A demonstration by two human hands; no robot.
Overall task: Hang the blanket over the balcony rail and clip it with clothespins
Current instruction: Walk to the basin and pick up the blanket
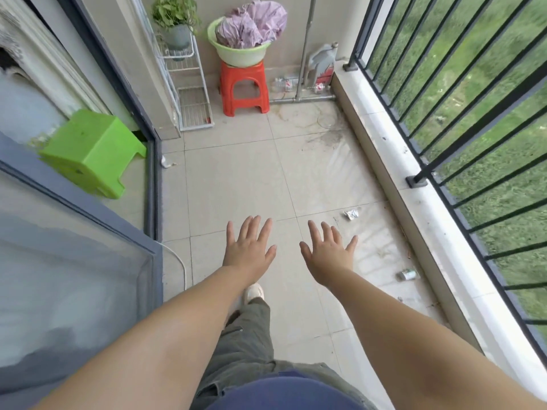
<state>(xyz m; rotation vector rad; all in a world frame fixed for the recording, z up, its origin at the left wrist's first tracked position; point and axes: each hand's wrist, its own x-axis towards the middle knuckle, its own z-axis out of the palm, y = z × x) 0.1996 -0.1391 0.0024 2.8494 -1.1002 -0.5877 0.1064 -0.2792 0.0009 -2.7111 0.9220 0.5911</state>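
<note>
Both arms reach forward over the pale tiled floor [236,179]. The left hand [250,247] and right hand [327,255] are palm-down, fingers spread wide, holding nothing and apart from each other. At the far wall, a crumpled lilac blanket [251,23] is heaped in a round, pale green plastic basin [236,56], which sits on a red plastic stool [244,87]. Left of the stool stands a white wire rack [189,93] bearing a leafy potted plant [176,20]. The dark metal balcony rail [444,119], made of slim straight bars, runs along the right above a smooth pale ledge. A bright green plastic stool [94,152] sits at the left, inside the doorway.
</note>
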